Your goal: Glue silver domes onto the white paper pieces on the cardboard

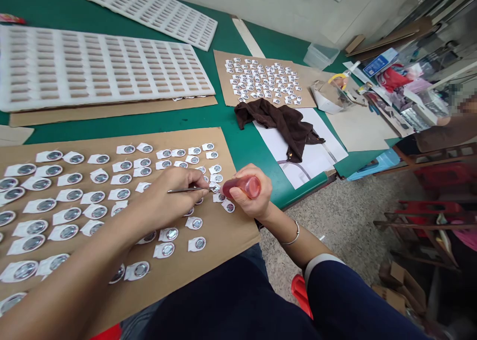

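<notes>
Pc point(215, 187) between the hands: small silver disc w/ white tab, on the board point(231, 238) nr its R edge. Tool point(178, 190) (thin metal, prob. tweezers) reaches it from L, bottle point(244, 185) from R. Can't tell if bottle nose touches pc or sits just over it.

L hand point(181, 182): thumb + fingers pinched narrow on tool; its long axis approx level across board, tip pointing R. R hand point(260, 201): wrapped round red bottle, base up toward viewer, nose down-L. So pc lies R of L grip, L of R grip, btwn the two; both v. near, neither clearly nearer.

Other pcs point(70, 195): loose rows over the board, mostly L of hands, a few beyond & nearer the body.

Cloth point(278, 121): off board's far R corner, brown, crumpled, partly on paper point(298, 173). Card point(307, 94) w/ more small pcs: beyond board, far R. Trays point(54, 66), white, slotted: beyond board's far edge, to L. Bench point(238, 143), green, under board. Scissors point(337, 75), yellow handles: well off board, far R.
</notes>
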Demonstrator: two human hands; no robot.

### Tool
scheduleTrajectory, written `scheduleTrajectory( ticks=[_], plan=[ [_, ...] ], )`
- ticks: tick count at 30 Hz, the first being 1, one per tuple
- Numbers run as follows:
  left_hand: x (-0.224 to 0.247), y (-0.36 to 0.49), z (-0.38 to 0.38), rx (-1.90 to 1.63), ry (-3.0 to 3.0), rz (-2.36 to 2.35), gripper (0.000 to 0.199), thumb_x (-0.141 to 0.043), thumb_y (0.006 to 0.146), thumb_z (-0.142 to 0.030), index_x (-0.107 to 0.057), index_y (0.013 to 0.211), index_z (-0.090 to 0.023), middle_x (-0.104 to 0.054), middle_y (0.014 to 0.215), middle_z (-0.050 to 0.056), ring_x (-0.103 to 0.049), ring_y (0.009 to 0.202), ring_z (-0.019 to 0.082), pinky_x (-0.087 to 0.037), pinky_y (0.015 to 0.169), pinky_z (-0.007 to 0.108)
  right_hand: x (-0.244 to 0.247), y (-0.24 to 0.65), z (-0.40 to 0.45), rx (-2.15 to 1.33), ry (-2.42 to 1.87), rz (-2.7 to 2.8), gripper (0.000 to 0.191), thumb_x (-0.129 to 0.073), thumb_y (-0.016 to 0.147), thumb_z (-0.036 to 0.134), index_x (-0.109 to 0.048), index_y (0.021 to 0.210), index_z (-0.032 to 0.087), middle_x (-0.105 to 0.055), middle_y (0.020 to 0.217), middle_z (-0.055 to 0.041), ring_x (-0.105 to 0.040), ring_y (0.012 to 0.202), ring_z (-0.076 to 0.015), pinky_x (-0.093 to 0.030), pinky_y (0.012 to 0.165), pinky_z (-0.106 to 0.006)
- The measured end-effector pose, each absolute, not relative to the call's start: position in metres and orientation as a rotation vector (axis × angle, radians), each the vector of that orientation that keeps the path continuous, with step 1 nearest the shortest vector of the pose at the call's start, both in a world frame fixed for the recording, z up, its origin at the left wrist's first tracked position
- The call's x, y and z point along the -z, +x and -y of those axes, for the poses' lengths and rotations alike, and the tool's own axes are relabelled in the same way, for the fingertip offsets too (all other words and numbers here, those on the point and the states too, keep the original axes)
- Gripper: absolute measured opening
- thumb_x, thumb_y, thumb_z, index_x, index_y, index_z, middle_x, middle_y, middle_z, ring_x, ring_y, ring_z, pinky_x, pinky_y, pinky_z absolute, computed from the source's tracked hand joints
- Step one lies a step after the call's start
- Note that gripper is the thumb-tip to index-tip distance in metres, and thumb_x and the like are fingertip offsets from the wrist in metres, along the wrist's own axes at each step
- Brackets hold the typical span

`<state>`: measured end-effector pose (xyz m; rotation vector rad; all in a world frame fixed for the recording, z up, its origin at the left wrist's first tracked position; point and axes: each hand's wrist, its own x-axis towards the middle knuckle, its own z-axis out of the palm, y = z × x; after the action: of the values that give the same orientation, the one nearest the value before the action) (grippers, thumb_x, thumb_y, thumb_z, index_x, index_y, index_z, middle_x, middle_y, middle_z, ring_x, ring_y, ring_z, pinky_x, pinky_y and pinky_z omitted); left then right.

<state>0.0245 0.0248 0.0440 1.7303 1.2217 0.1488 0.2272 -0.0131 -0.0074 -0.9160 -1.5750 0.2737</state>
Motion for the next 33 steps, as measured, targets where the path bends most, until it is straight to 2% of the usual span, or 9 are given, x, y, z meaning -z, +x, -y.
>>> scheduleTrajectory(
  ticks=[9, 12, 14, 16, 18, 20, 22, 28, 33],
  plan=[
    [-0.03, 0.02, -0.028, -0.209, 1.737, -1.231, 0.02, -0.059, 0.079, -0.037, -0.067, 0.085, -0.02, -0.06, 0.059, -0.002, -0.049, 0.051, 0.012, -0.032, 0.046, 0.023, 0.01, 0.227, 0.014, -0.333, -0.906, 1.549, 0.024, -0.073, 0.076, 0.032, -0.057, 0.091, 0.022, -0.061, 0.077, -0.0016, -0.059, 0.069, -0.0159, -0.05, 0.061, -0.031],
    [-0.031, 0.02, -0.027, -0.208, 1.737, -1.251, 0.018, -0.059, 0.079, -0.036, -0.068, 0.085, -0.021, -0.061, 0.059, -0.002, -0.05, 0.05, 0.012, -0.033, 0.045, 0.023, 0.009, 0.23, 0.014, -0.476, -0.929, 1.321, 0.021, -0.072, 0.077, 0.036, -0.06, 0.087, 0.022, -0.061, 0.077, -0.0011, -0.06, 0.07, -0.0157, -0.05, 0.063, -0.032],
    [-0.036, 0.022, -0.027, -0.214, 1.767, -1.254, 0.018, -0.059, 0.078, -0.037, -0.068, 0.083, -0.022, -0.062, 0.061, -0.002, -0.052, 0.051, 0.013, -0.035, 0.046, 0.024, 0.007, 0.234, 0.01, -0.603, -0.954, 1.053, 0.022, -0.065, 0.082, 0.043, -0.059, 0.084, 0.022, -0.06, 0.075, -0.0004, -0.061, 0.066, -0.0148, -0.05, 0.057, -0.03],
    [-0.045, 0.024, -0.027, -0.243, 1.839, -1.228, 0.019, -0.058, 0.079, -0.039, -0.068, 0.081, -0.022, -0.065, 0.066, -0.002, -0.055, 0.055, 0.013, -0.038, 0.05, 0.024, 0.005, 0.24, 0.004, -0.751, -0.961, 0.816, 0.029, -0.056, 0.087, 0.051, -0.057, 0.084, 0.022, -0.059, 0.073, 0.0008, -0.059, 0.055, -0.0125, -0.044, 0.044, -0.026],
    [-0.054, 0.025, -0.025, -0.285, 1.924, -1.218, 0.022, -0.057, 0.081, -0.042, -0.068, 0.08, -0.023, -0.066, 0.069, -0.002, -0.057, 0.057, 0.013, -0.04, 0.052, 0.025, 0.0, 0.248, -0.003, -0.902, -0.966, 0.651, 0.037, -0.051, 0.086, 0.06, -0.053, 0.089, 0.023, -0.059, 0.07, 0.0024, -0.055, 0.045, -0.0108, -0.036, 0.035, -0.023],
    [-0.062, 0.025, -0.019, -0.349, 2.004, -1.236, 0.021, -0.057, 0.083, -0.042, -0.068, 0.081, -0.024, -0.067, 0.07, -0.002, -0.059, 0.06, 0.014, -0.04, 0.053, 0.025, -0.008, 0.255, -0.009, -1.016, -0.981, 0.554, 0.044, -0.052, 0.082, 0.067, -0.049, 0.095, 0.025, -0.06, 0.069, 0.0036, -0.056, 0.044, -0.0107, -0.034, 0.034, -0.021],
    [-0.062, 0.022, -0.008, -0.436, 2.086, -1.27, 0.019, -0.058, 0.084, -0.041, -0.069, 0.084, -0.025, -0.069, 0.074, -0.003, -0.06, 0.062, 0.014, -0.041, 0.053, 0.024, -0.017, 0.26, -0.015, -1.095, -0.985, 0.552, 0.048, -0.056, 0.078, 0.068, -0.049, 0.095, 0.025, -0.062, 0.068, 0.0032, -0.059, 0.048, -0.0111, -0.037, 0.036, -0.02],
    [-0.038, 0.019, 0.033, -0.654, 2.26, -1.245, 0.015, -0.055, 0.089, -0.033, -0.067, 0.095, -0.025, -0.07, 0.08, -0.002, -0.064, 0.067, 0.013, -0.046, 0.06, 0.024, -0.032, 0.253, -0.033, -1.136, -0.968, 0.796, 0.04, -0.068, 0.072, 0.054, -0.052, 0.09, 0.022, -0.062, 0.073, 0.0012, -0.058, 0.056, -0.01, -0.041, 0.041, -0.021],
    [-0.027, 0.028, 0.046, -0.686, 2.232, -1.225, 0.013, -0.054, 0.09, -0.029, -0.065, 0.093, -0.023, -0.071, 0.085, -0.001, -0.066, 0.073, 0.015, -0.049, 0.064, 0.025, -0.022, 0.237, -0.036, -1.106, -1.025, 0.88, 0.048, -0.066, 0.071, 0.065, -0.05, 0.085, 0.022, -0.061, 0.071, -0.0003, -0.053, 0.046, -0.0096, -0.036, 0.034, -0.024]
  ],
)
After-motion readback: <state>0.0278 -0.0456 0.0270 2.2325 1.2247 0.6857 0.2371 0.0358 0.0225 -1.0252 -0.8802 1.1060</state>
